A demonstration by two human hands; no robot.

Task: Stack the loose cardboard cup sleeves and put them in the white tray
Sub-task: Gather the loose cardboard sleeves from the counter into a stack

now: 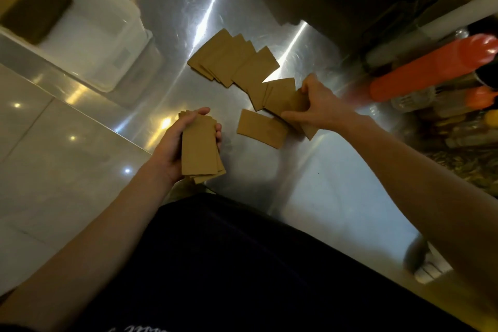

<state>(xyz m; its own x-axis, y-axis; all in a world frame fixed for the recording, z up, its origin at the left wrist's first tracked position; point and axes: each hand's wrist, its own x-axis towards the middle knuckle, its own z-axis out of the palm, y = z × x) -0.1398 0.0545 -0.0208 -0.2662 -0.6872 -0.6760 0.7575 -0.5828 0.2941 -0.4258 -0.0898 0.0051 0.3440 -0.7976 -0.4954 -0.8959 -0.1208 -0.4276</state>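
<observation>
On a scratched steel counter (336,197) beside a tiled floor (54,156), a stack of cup sleeves (200,147) is gripped by the left hand (175,148). A few fanned sleeves (295,105) are pinched by the right hand (320,108). One single sleeve (261,129) lies between the hands; about six loose sleeves (234,59) are spread beyond. The white tray (89,35), holding a brown stack (32,8), stands far left. Orange bottles (431,67) crowd the right.
</observation>
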